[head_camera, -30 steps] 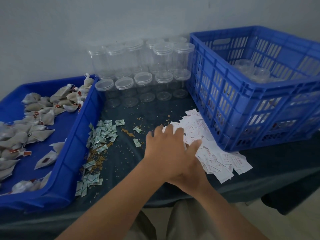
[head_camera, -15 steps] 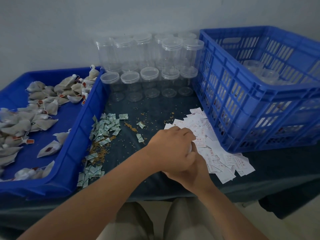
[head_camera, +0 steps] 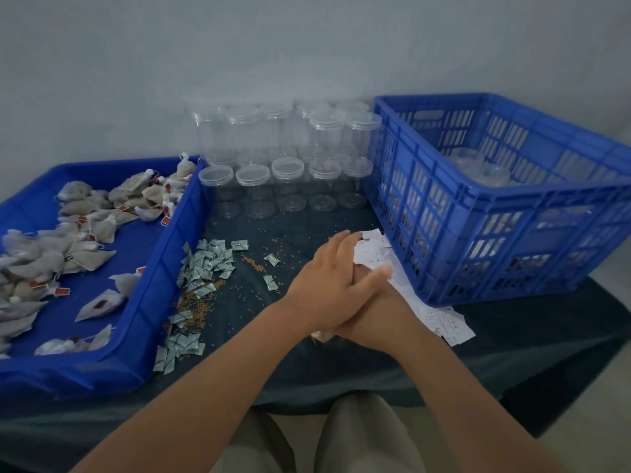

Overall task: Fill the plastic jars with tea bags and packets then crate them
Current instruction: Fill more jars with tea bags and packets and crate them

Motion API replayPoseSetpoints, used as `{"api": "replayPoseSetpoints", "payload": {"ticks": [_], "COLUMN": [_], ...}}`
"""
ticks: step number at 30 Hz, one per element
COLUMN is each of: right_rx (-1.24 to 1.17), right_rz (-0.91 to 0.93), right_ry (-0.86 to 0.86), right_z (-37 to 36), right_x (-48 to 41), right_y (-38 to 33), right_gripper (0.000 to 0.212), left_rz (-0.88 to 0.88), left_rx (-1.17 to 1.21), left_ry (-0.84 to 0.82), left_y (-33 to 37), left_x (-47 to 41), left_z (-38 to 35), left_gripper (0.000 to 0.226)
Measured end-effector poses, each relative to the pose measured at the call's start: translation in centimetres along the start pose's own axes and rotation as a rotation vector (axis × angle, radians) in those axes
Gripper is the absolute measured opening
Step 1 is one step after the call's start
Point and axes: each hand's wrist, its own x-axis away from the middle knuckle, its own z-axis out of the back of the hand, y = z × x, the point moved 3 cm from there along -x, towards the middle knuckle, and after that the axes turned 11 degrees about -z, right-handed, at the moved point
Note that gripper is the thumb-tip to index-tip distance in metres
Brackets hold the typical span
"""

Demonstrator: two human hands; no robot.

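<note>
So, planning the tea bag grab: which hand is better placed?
Left, likely: the left hand lies over the right hand, nearer the blue tray of tea bags; the right sits underneath, by the white packets.

The left hand (head_camera: 327, 285), flat a second ago and then curled into a loose grip over the white packets (head_camera: 374, 254), now stretches its fingers straight again, reaching farther across the pile toward the blue crate (head_camera: 512, 233). A small pale scrap (head_camera: 321, 336), too blurred to name, now shows just under its wrist.
</note>
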Motion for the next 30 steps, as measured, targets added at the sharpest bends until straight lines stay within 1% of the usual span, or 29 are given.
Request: {"api": "replayPoseSetpoints", "payload": {"ticks": [2,3,4,6,7,9,11,13,16,18,19,20,22,24,26,28,30], "right_rx": [-0.071,-0.129,-0.172,-0.303,-0.374,-0.425,-0.390,-0.377,-0.469,-0.530,-0.537,-0.529,-0.491,-0.455,-0.393,-0.236,-0.047], "right_rz": [-0.011,-0.034,-0.053,-0.072,-0.061,-0.026,-0.003,-0.036,-0.095,-0.172,-0.222,-0.275,-0.372,-0.412,-0.427,-0.452,-0.468], "right_ry": [0.036,0.064,0.105,0.220,0.288,0.420,0.573,0.732,0.937,1.041,1.065,1.060,0.974,0.874,0.811,0.777,0.719], "right_z": [2.0,3.2,4.5,7.5,9.3,13.1,17.0,20.4,24.2,25.9,26.6,27.1,27.9,28.3,28.7,29.3,30.0], "right_x": [0.4,0.9,1.3,2.4,3.0,4.0,4.7,5.0,5.0,4.8,4.5,4.1,2.9,1.4,-0.1,-2.2,-5.2], "right_y": [-0.6,-0.7,-0.4,0.4,0.9,2.3,3.9,5.8,9.0,11.2,12.3,13.4,15.3,16.6,17.5,17.9,18.0], "right_gripper": [0.058,0.055,0.057,0.068,0.070,0.069,0.075,0.079,0.075,0.078,0.082,0.085,0.089,0.086,0.084,0.080,0.077], "left_rz": [-0.005,-0.035,-0.074,-0.167,-0.220,-0.297,-0.300,-0.263,-0.264,-0.350,-0.408,-0.470,-0.566,-0.590,-0.569,-0.574,-0.617], "left_rx": [0.162,0.224,0.269,0.273,0.202,0.004,-0.113,-0.201,-0.235,-0.182,-0.150,-0.128,-0.138,-0.186,-0.192,-0.185,-0.166], "left_ry": [0.163,0.238,0.292,0.299,0.280,0.276,0.325,0.358,0.310,0.244,0.202,0.160,0.084,0.028,-0.019,-0.052,-0.043], "left_y": [1.0,1.7,2.4,3.9,4.7,6.1,7.2,8.1,9.2,10.2,10.8,11.6,12.8,13.2,12.8,12.3,11.7], "left_x": [-0.5,-0.8,-1.2,-2.0,-2.5,-3.9,-5.8,-8.0,-11.0,-12.8,-13.6,-14.5,-16.1,-17.8,-19.1,-20.0,-20.8], "left_z": [0.9,1.7,2.7,5.1,6.4,9.0,10.9,11.4,9.9,7.8,6.7,5.6,3.9,2.9,2.3,2.0,2.0], "left_gripper": [0.063,0.050,0.043,0.040,0.044,0.050,0.046,0.039,0.038,0.041,0.041,0.038,0.033,0.031,0.032,0.040,0.045]}}
